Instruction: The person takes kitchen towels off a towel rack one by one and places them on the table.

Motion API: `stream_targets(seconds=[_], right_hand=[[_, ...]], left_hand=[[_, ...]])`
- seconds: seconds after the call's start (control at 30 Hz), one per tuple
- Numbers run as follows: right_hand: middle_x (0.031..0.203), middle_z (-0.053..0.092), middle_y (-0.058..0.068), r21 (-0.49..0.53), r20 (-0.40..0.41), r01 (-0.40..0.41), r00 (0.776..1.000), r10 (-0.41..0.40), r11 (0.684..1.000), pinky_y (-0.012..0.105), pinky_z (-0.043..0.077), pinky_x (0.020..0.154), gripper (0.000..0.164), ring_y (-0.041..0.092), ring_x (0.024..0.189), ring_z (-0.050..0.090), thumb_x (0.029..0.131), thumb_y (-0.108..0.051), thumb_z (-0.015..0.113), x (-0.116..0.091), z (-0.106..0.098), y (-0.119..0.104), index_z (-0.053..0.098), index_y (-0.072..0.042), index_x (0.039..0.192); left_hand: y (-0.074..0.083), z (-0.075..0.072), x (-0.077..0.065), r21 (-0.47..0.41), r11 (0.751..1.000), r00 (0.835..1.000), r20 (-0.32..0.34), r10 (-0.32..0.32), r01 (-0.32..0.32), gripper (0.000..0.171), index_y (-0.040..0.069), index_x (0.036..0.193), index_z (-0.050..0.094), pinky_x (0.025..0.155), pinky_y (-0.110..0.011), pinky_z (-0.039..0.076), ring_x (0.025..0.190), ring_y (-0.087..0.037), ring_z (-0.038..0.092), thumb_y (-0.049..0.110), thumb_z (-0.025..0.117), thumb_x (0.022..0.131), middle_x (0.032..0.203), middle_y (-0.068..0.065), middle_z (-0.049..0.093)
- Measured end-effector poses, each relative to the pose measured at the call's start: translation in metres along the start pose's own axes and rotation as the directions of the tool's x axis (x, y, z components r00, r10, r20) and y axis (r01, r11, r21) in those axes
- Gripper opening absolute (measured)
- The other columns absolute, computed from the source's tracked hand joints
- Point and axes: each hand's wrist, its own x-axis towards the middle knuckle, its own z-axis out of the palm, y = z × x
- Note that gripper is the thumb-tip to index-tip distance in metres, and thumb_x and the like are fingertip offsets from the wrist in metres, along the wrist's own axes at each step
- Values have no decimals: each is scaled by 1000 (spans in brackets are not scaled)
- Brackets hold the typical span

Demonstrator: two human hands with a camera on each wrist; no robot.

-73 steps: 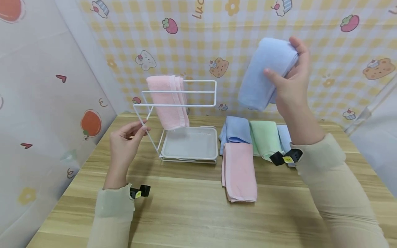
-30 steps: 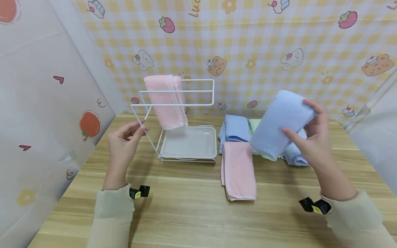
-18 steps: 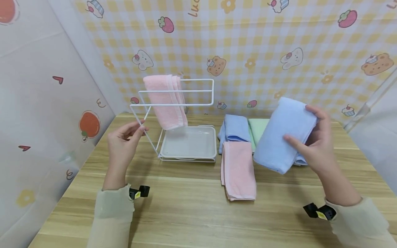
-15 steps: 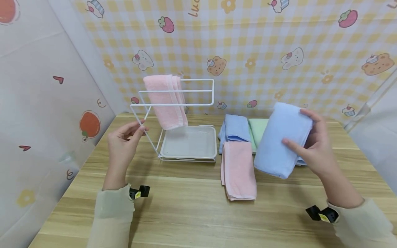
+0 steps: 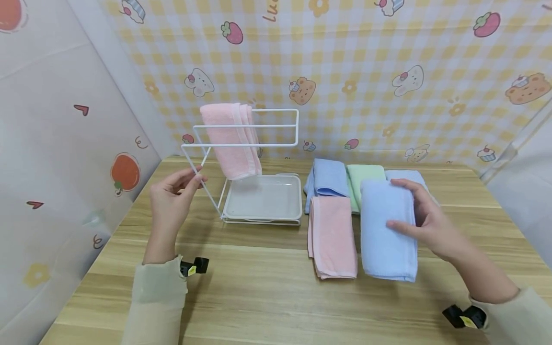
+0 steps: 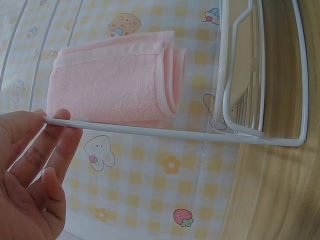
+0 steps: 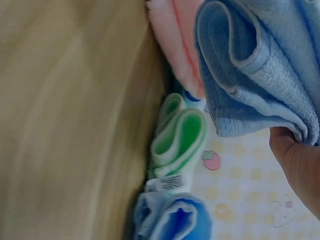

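Note:
My left hand [image 5: 174, 196] pinches the slanted side wire of a white wire rack [image 5: 276, 145] between thumb and fingertips; the left wrist view shows the wire [image 6: 175, 134] at the fingertips. A folded pink towel [image 5: 233, 163] hangs over the rack's back bar, toward its left end. In my right hand [image 5: 431, 230] is a folded light blue towel [image 5: 385, 249], gripped at its right edge with the thumb on top and the other fingers partly hidden. The right wrist view shows this towel's layered folds [image 7: 250, 65] close up. Beside it on the left lies another folded pink towel [image 5: 334, 239].
A pale tray [image 5: 263, 201] sits in the rack's base. Along the back of the wooden table [image 5: 258, 297] lie a blue towel [image 5: 329, 175], a green towel [image 5: 364, 172] and a second light blue towel [image 5: 407, 176], partly behind the held one. A patterned cloth backdrop [image 5: 345, 57] stands behind.
My right hand has brought the light blue towel down from high near the backdrop to low beside the pink towel, turning it more upright in view. The left hand keeps its hold on the rack.

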Motion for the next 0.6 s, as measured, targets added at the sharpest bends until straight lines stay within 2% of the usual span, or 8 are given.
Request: stream_targets(seconds=[0.17, 0.33, 0.53, 0.6], right_hand=[[120, 50, 3, -19, 96, -116, 988, 118, 993, 38, 61, 70, 77, 8, 102, 63, 93, 9, 60, -3, 4, 12, 23, -20, 154], [123, 49, 7, -22, 145, -179, 973, 180, 984, 35, 60, 77, 73, 7, 106, 61, 94, 2, 63, 0, 10, 26, 23, -16, 152], [125, 48, 4, 38, 160, -284, 948, 274, 958, 37, 59, 80, 72, 8, 107, 61, 96, -1, 61, 2, 5, 40, 23, -23, 153], [126, 48, 4, 35, 158, -310, 940, 301, 950, 35, 59, 82, 73, 7, 108, 60, 96, -3, 62, 3, 2, 43, 22, -23, 154]], left_hand=[[0, 0, 0, -1, 1000, 1000, 0, -1, 1, 19, 0, 108, 75, 58, -10, 51, 71, 5, 70, 6, 72, 91, 78, 27, 71], [0, 0, 0, 9, 1000, 1000, -1, -15, 15, 20, 1, 109, 75, 58, -10, 50, 71, 5, 69, 7, 72, 90, 79, 24, 72], [1, 0, -1, 3, 1000, 1000, -3, -7, 7, 18, 2, 107, 76, 58, -11, 51, 73, 1, 70, 7, 73, 90, 83, 2, 78], [1, 0, -1, 2, 1000, 1000, -4, -3, 3, 18, 2, 107, 76, 57, -11, 51, 73, 1, 70, 7, 73, 90, 85, -1, 78]])
